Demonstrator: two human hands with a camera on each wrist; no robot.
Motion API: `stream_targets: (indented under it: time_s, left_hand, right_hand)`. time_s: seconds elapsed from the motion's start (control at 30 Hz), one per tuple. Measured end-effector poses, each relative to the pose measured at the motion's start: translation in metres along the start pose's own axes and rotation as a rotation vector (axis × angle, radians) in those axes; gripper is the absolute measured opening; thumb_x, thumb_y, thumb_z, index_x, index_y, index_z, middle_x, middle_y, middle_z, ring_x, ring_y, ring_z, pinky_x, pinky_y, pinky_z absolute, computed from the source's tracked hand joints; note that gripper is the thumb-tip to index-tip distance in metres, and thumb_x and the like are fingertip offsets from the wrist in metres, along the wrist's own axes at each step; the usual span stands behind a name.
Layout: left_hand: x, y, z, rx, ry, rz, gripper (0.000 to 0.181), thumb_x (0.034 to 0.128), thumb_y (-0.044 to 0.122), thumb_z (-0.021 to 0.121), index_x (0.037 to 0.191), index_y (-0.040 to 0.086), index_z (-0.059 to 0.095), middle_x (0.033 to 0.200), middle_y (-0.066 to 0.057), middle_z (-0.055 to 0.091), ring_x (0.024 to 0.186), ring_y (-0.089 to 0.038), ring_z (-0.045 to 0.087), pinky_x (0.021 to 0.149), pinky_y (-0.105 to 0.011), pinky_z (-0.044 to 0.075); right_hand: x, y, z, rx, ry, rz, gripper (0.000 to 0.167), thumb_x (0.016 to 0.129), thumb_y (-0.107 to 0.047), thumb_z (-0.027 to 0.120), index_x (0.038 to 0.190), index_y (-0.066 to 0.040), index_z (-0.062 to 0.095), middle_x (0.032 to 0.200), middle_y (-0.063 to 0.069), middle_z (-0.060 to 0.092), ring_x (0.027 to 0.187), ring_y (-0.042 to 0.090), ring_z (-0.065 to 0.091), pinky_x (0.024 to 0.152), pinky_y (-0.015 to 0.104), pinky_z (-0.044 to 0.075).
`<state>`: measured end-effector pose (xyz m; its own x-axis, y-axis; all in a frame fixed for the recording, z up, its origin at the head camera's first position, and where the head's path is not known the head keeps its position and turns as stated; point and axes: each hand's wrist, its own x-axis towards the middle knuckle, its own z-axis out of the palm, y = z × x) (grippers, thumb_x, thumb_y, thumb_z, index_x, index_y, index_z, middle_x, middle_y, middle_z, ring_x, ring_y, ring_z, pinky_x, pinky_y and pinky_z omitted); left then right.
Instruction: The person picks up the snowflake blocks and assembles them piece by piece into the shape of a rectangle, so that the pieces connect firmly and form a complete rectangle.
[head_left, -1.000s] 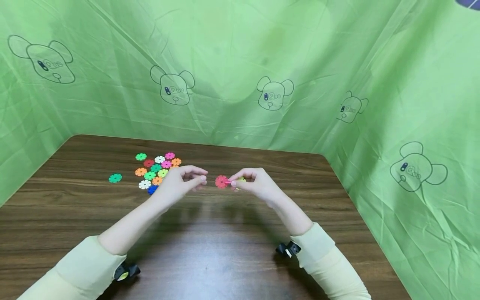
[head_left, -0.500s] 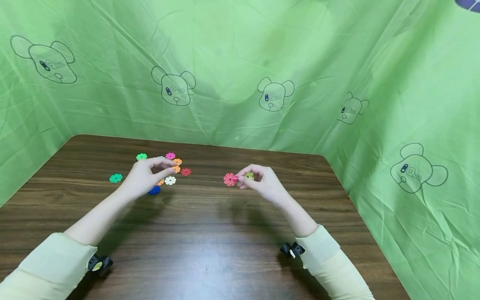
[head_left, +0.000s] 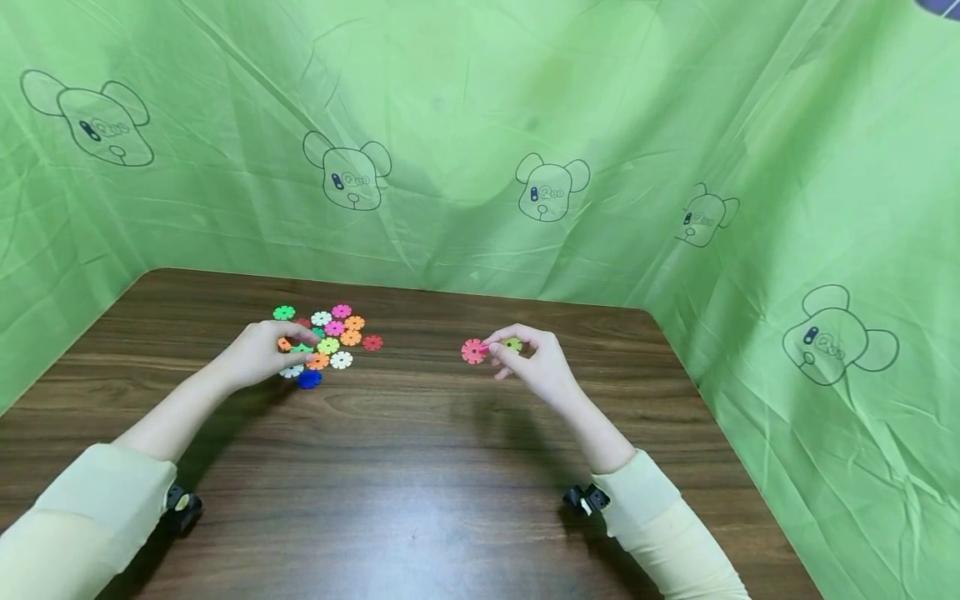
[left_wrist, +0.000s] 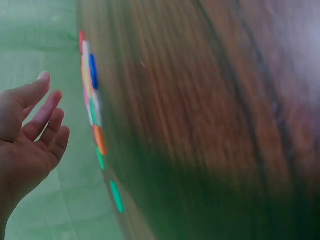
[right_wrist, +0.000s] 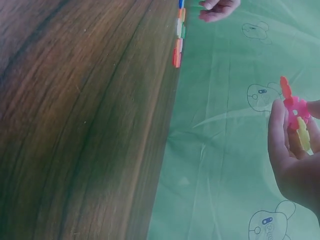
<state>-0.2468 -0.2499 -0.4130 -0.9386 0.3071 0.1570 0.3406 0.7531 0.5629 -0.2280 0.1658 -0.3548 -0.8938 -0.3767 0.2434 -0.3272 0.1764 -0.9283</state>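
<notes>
In the head view, my right hand (head_left: 534,364) pinches a small joined piece of notched plastic snowflake discs above the table. A coral-red disc (head_left: 473,352) points left and a yellow-green disc (head_left: 513,344) sits on the other side. Between them a pink disc (right_wrist: 300,104) shows in the right wrist view, gripped by thumb and fingers. My left hand (head_left: 258,357) hovers over the left part of a group of loose discs, hiding some. Its fingers are loosely bent with nothing between them, as the left wrist view shows too. Nearest its fingertips lie an orange disc (head_left: 318,362) and a yellow-green one (head_left: 328,345).
Several more discs lie in the group, among them a blue disc (head_left: 310,380) in front and a red disc (head_left: 372,342) at its right. The brown wooden table (head_left: 420,467) ends at a green curtain (head_left: 450,125) behind and on the right.
My left hand has moved left, away from the right hand, to over the loose discs. My right hand has shifted slightly right with the joined discs.
</notes>
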Motion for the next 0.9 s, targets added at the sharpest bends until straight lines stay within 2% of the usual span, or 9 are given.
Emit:
stream_targets:
  time_s: [0.17,0.27,0.37,0.6,0.7,0.9]
  left_hand:
    - [0.008,-0.015,0.005,0.047,-0.043,0.034,0.029,0.0835,0.015,0.072,0.11,0.005,0.068,0.108,-0.012,0.069,0.107,-0.035,0.059,0.088,-0.053,0.046]
    - [0.012,-0.02,0.008,0.081,-0.043,0.065,0.027,0.0819,0.015,0.074,0.106,0.004,0.07,0.104,-0.012,0.07,0.103,-0.034,0.061,0.087,-0.053,0.047]
    - [0.016,-0.02,0.011,0.111,-0.026,0.069,0.025,0.0798,0.019,0.076,0.1,0.005,0.072,0.1,-0.011,0.07,0.099,-0.032,0.062,0.085,-0.051,0.048]
    - [0.017,-0.015,0.013,0.281,-0.004,0.091,0.028,0.0742,0.033,0.08,0.088,0.01,0.075,0.096,-0.01,0.066,0.097,-0.033,0.057,0.081,-0.052,0.046]
    - [0.017,-0.016,0.014,0.273,-0.025,0.074,0.026,0.0741,0.033,0.08,0.086,0.011,0.074,0.097,-0.011,0.066,0.098,-0.035,0.056,0.082,-0.053,0.046]
    - [0.019,-0.023,0.017,0.203,-0.085,0.009,0.028,0.076,0.032,0.079,0.088,0.009,0.071,0.098,-0.009,0.067,0.1,-0.033,0.054,0.086,-0.053,0.044]
  right_hand:
    - [0.0,0.0,0.002,0.124,0.018,-0.033,0.018,0.088,-0.004,0.064,0.098,0.011,0.065,0.094,0.028,0.065,0.071,0.019,0.068,0.066,0.044,0.057]
    - [0.0,0.001,0.003,0.167,0.046,-0.031,0.02,0.087,-0.003,0.066,0.099,0.013,0.064,0.093,0.026,0.064,0.071,0.02,0.068,0.064,0.046,0.057]
    - [0.001,0.001,0.004,0.153,0.054,-0.016,0.018,0.087,-0.002,0.066,0.097,0.012,0.064,0.096,0.022,0.065,0.073,0.02,0.068,0.061,0.046,0.057]
    - [-0.004,-0.015,0.009,0.077,0.048,-0.031,0.014,0.085,0.006,0.063,0.094,0.016,0.063,0.101,0.028,0.062,0.074,0.012,0.067,0.061,0.045,0.057]
    - [-0.005,-0.021,0.011,0.07,0.039,-0.026,0.013,0.085,0.007,0.062,0.094,0.017,0.063,0.103,0.028,0.062,0.075,0.013,0.068,0.062,0.044,0.057]
    - [-0.004,-0.021,0.013,0.041,0.004,-0.035,0.008,0.087,0.007,0.058,0.087,0.014,0.057,0.104,0.028,0.063,0.078,0.029,0.067,0.061,0.046,0.057]
